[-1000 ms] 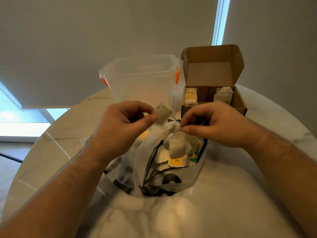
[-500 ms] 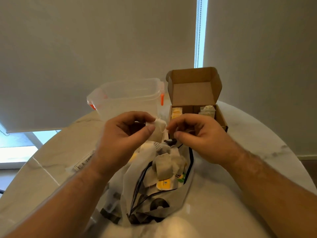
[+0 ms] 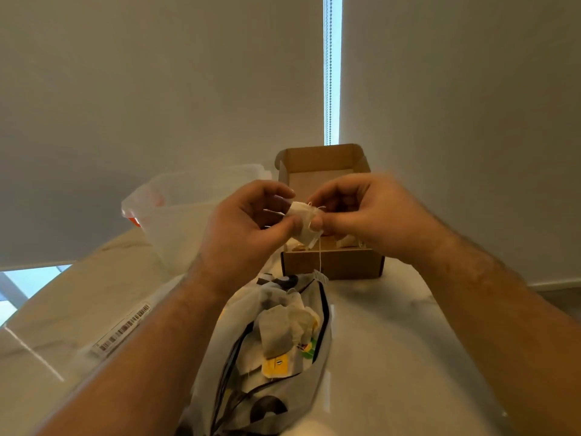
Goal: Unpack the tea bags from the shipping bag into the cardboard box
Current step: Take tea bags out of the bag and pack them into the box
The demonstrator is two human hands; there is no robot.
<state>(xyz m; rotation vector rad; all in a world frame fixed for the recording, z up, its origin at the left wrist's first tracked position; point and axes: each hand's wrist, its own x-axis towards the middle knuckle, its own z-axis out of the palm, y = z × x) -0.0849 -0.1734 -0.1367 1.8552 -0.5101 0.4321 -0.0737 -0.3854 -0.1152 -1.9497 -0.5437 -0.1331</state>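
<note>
Both hands [image 3: 248, 221] [image 3: 361, 212] pinched one tea bag [image 3: 303, 220] between their fingers. It hung just above the cardboard box [image 3: 333, 262], string dangling.

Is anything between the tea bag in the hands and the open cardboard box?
Nothing visible. The left hand and right hand pinch the tea bag in front of the cardboard box, lid open; its string dangles toward the shipping bag.

Shipping bag [image 3: 217, 357] on surface [image 3: 393, 357] nearest me, w/ tea bags [image 3: 276, 332] in it. Cardboard box [image 3: 333, 264] behind it, plastic tub [image 3: 176, 215] left of box, barcode label [image 3: 122, 328] left of bag. My left hand [image 3: 245, 225] & right hand [image 3: 371, 212] meet above bag on one tea bag [image 3: 302, 215].
</note>
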